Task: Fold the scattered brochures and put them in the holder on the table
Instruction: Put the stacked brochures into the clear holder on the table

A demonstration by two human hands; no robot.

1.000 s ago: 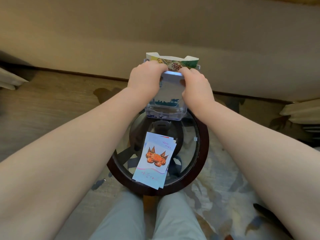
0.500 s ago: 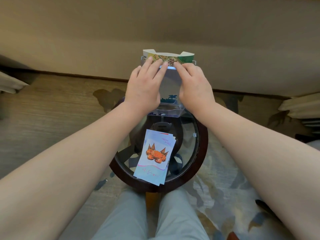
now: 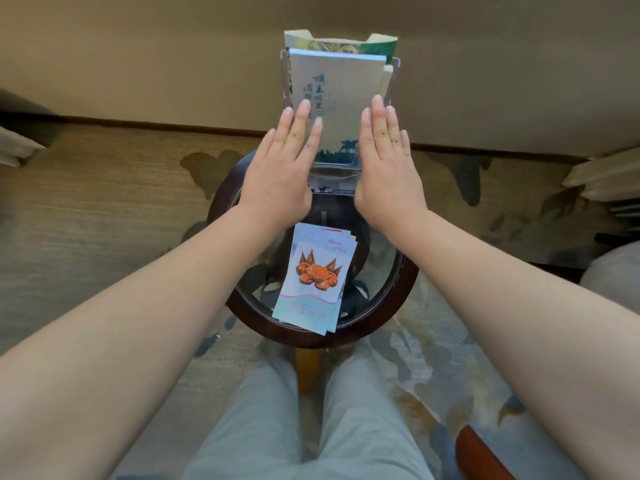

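Note:
A clear plastic holder (image 3: 394, 81) stands at the far edge of the round glass table (image 3: 398, 289). A pale folded brochure (image 3: 341, 98) with dark characters stands in it, in front of a green patterned brochure (image 3: 346, 43). My left hand (image 3: 282, 164) and my right hand (image 3: 388, 164) are flat with fingers spread, on either side of the holder's front, holding nothing. A stack of folded brochures (image 3: 315, 275), topped by one with an orange crab picture, lies on the glass nearer to me.
The table has a dark wooden rim and sits between my knees (image 3: 311, 427). A beige wall with a dark baseboard (image 3: 138, 124) is behind it. Patterned carpet (image 3: 485, 375) covers the floor, with pale furniture edges at far left and right.
Both hands have let go of the pale brochure, opened flat and drawn back and down from the holder's top. The brochure now stands in the holder.

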